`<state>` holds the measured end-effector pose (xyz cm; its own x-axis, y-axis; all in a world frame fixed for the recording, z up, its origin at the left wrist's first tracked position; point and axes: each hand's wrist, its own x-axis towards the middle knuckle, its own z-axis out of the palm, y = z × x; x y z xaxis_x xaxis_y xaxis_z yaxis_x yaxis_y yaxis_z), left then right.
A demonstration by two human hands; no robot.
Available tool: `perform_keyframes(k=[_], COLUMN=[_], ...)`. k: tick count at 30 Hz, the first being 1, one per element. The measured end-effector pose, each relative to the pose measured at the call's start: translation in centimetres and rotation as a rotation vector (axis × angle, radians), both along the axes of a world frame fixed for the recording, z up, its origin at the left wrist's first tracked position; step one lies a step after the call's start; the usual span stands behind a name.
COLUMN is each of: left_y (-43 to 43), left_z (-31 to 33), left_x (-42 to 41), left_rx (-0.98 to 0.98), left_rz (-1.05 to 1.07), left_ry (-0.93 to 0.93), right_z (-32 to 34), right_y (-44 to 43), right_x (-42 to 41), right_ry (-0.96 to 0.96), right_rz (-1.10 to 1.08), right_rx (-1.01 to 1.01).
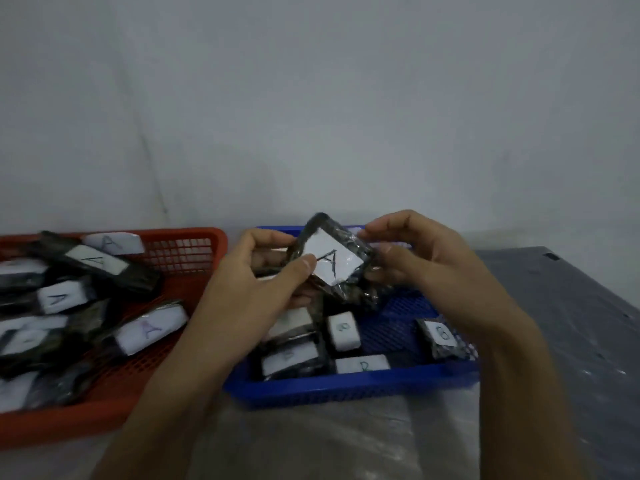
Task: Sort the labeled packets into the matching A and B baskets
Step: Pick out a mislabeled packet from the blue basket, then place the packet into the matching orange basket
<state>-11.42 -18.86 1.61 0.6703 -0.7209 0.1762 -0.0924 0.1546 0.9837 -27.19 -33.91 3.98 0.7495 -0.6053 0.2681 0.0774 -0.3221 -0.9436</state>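
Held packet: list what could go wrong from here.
1. The held packet, marked A, gripped by left hand and right hand, hangs over the blue basket of B packets; a slip could missort it.
2. The red basket is piled with A packets; one more may slide off.

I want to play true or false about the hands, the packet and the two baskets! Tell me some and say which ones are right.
1. The left hand and the right hand both hold one packet. True.
2. That packet's label says B. False: it says A.
3. The red basket has packets marked A in it. True.
4. The held packet is above the red basket. False: it is above the blue basket.
5. The blue basket is empty. False: it holds packets marked B.
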Motion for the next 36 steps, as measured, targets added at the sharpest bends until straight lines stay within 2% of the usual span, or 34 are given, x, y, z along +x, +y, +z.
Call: perform_keyframes(k=[2, 7, 10, 16, 20, 24, 30, 36], left_y=[3.0, 11.0, 15.5, 19.9, 20.7, 22.5, 25.1, 25.7], left_z=[0.4, 0.2, -0.7, -1.8, -2.4, -2.0, -1.4, -1.3], left_x=[1.1, 4.8, 7.7, 11.7, 13.2, 14.4, 14.8, 15.3], left_rx=[-0.046, 0.034, 0.205, 0.508, 0.665, 0.714, 0.764, 1.105], left_rz=[0.008, 0.184, 0.428, 0.677, 0.619, 0.601, 0.526, 0.504], left_ry=[0.087, 0.045, -0.131, -0.410, -0.422, -0.401, -0.403, -0.450], right_z=[0.6, 0.4, -0.6, -1.7, -2.4, -3.1, -4.9, -5.6], right_y=[1.8, 8.0, 11.5, 13.9, 14.3, 15.5, 17.2, 16.6], right_x=[0.9, 4.9, 7.1, 11.0, 13.4, 15.3, 17.5, 17.8], right_ry=[0.041, 0.240, 0.356, 0.402, 0.450, 0.520, 0.533, 0.536], right_rz=[0.104, 0.243, 0.283, 0.177, 0.071, -0.031, 0.096, 0.101], right_rx=[-0.066, -0.332, -0.509, -0.576, -0.610, -0.804, -0.743, -0.704])
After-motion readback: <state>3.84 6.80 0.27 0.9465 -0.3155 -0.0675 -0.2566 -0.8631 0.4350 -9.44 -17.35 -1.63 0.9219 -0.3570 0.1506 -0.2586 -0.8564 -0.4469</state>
